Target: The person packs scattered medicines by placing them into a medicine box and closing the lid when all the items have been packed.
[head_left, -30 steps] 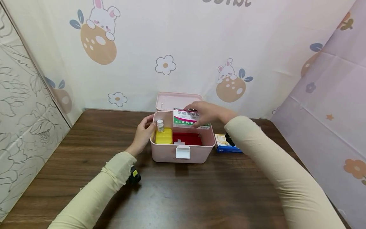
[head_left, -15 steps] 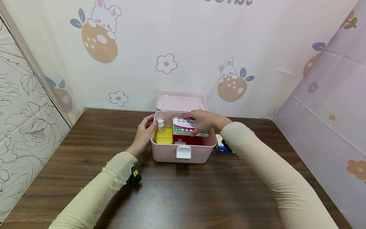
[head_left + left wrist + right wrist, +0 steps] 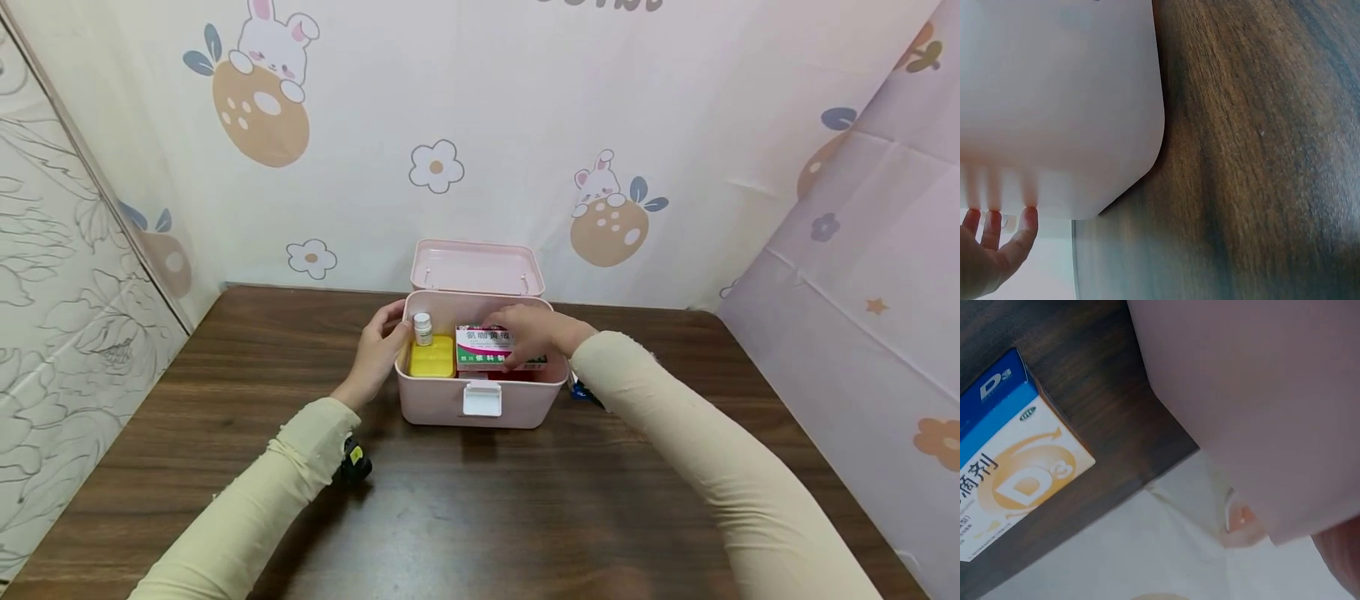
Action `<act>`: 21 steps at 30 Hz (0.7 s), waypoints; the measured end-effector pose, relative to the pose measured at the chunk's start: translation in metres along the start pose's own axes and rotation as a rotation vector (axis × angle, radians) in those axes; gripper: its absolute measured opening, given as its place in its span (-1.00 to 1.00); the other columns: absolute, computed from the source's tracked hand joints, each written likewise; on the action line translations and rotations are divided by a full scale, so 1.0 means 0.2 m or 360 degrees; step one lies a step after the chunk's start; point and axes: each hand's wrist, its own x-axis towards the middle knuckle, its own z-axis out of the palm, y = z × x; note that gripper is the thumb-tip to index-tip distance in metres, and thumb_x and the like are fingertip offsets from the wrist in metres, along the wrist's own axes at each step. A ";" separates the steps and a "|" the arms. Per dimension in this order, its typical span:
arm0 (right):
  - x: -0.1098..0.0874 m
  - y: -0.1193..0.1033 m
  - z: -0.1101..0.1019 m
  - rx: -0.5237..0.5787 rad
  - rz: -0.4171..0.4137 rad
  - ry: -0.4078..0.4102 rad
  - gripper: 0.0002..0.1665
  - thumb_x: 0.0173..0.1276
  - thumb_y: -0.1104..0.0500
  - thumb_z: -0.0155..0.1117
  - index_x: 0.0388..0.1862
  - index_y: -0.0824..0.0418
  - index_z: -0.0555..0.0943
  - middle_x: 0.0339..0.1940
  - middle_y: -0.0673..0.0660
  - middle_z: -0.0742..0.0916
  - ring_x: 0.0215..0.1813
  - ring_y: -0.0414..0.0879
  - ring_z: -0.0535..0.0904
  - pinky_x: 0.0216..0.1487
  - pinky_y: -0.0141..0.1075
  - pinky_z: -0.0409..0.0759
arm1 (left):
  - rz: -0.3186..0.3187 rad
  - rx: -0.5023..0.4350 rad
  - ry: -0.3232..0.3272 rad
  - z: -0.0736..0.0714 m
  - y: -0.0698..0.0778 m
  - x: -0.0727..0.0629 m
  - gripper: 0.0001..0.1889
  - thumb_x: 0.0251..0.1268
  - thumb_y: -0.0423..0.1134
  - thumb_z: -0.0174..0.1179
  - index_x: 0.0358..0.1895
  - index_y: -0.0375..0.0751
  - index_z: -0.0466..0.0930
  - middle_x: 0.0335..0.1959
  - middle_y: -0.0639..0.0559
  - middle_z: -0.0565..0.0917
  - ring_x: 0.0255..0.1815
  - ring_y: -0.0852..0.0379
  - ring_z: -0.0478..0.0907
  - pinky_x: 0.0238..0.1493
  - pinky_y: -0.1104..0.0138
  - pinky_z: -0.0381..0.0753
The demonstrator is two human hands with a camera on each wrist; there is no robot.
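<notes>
In the head view, a pink box (image 3: 435, 404) stands at the middle of the frame on the table (image 3: 480, 517), its lid (image 3: 476, 268) raised behind it. The right hand (image 3: 536, 333) pinches a medicine carton (image 3: 480, 348) inside the box; this grip is closed on the carton and covers part of its print. Left of the carton sit a yellow case (image 3: 432, 357) and a white bottle (image 3: 423, 330). The left hand (image 3: 378, 350) rests at the box's left rim, its grip spread loosely.

The left wrist view shows three fingertips at lower left touching the box's outer wall; the rest of that hand is cut off.

In the right wrist view, the pink wall hides most of the right hand. The blue-and-white package (image 3: 1022, 456) is cropped at the left edge.
</notes>
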 end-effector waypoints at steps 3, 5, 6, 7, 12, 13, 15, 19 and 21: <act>0.02 0.00 0.02 -0.0017 0.0010 -0.0019 -0.14 0.00 0.02 0.56 0.29 0.14 0.44 0.20 0.13 0.55 0.17 0.01 0.42 0.34 -0.03 0.26 | -0.0006 0.0005 -0.0002 0.00 0.00 0.00 -0.54 0.44 -0.30 -0.04 0.35 -0.34 0.26 0.28 -0.23 0.37 0.25 -0.12 0.31 0.29 0.07 0.28; 0.03 0.00 0.03 -0.0038 0.0009 -0.0021 -0.14 0.00 0.01 0.56 0.29 0.14 0.43 0.19 0.13 0.55 0.18 0.01 0.41 0.35 -0.05 0.25 | -0.0007 -0.0003 -0.0004 0.00 0.00 0.01 -0.54 0.44 -0.30 -0.03 0.36 -0.33 0.26 0.28 -0.22 0.37 0.25 -0.12 0.31 0.29 0.08 0.28; 0.03 0.00 0.03 -0.0044 0.0007 -0.0019 -0.14 0.00 0.01 0.55 0.29 0.14 0.43 0.20 0.14 0.55 0.19 0.02 0.41 0.35 -0.05 0.24 | -0.0009 -0.0011 -0.0008 -0.01 0.00 0.01 -0.53 0.44 -0.31 -0.03 0.36 -0.34 0.25 0.28 -0.23 0.37 0.25 -0.13 0.31 0.30 0.08 0.28; 0.03 0.00 0.03 -0.0060 0.0005 -0.0018 -0.14 0.01 0.00 0.55 0.29 0.14 0.43 0.20 0.13 0.55 0.19 0.01 0.40 0.35 -0.06 0.24 | -0.0013 -0.0021 -0.0012 -0.01 0.00 0.01 -0.53 0.44 -0.31 -0.04 0.36 -0.34 0.25 0.29 -0.23 0.36 0.26 -0.13 0.30 0.30 0.08 0.27; 0.04 0.00 0.04 -0.0106 0.0015 -0.0040 -0.14 0.04 -0.02 0.53 0.31 0.15 0.41 0.20 0.14 0.55 0.18 0.01 0.40 0.35 -0.07 0.24 | -0.0052 -0.0053 -0.0046 -0.01 0.06 -0.01 -0.52 0.44 -0.35 -0.06 0.38 -0.40 0.20 0.32 -0.29 0.32 0.28 -0.16 0.27 0.31 0.07 0.25; 0.05 -0.01 0.05 -0.0117 0.0018 -0.0049 -0.14 0.04 -0.02 0.53 0.31 0.15 0.41 0.19 0.14 0.55 0.17 0.01 0.40 0.35 -0.09 0.25 | -0.0058 -0.0049 -0.0053 -0.01 0.08 -0.02 -0.52 0.44 -0.36 -0.07 0.38 -0.42 0.19 0.32 -0.30 0.31 0.28 -0.17 0.27 0.31 0.06 0.25; 0.05 -0.01 0.06 -0.0131 0.0026 -0.0066 -0.14 0.06 -0.01 0.52 0.32 0.16 0.39 0.19 0.14 0.54 0.17 0.00 0.39 0.35 -0.10 0.25 | -0.0060 -0.0039 -0.0064 -0.01 0.12 -0.04 -0.52 0.44 -0.38 -0.08 0.37 -0.44 0.18 0.32 -0.33 0.30 0.29 -0.19 0.26 0.31 0.06 0.25; 0.05 -0.02 0.08 -0.0111 0.0055 -0.0097 -0.15 0.09 0.03 0.50 0.33 0.18 0.37 0.20 0.15 0.53 0.17 0.00 0.39 0.35 -0.10 0.25 | -0.0048 -0.0036 -0.0070 0.00 0.16 -0.07 -0.51 0.44 -0.38 -0.09 0.37 -0.47 0.16 0.32 -0.36 0.29 0.30 -0.23 0.25 0.31 0.07 0.25; 0.05 -0.02 0.09 -0.0114 0.0068 -0.0113 -0.16 0.10 0.04 0.49 0.33 0.18 0.36 0.20 0.16 0.53 0.16 0.00 0.39 0.35 -0.10 0.25 | -0.0044 -0.0040 -0.0070 0.00 0.16 -0.07 -0.51 0.45 -0.37 -0.09 0.37 -0.48 0.16 0.32 -0.36 0.28 0.31 -0.24 0.24 0.32 0.07 0.25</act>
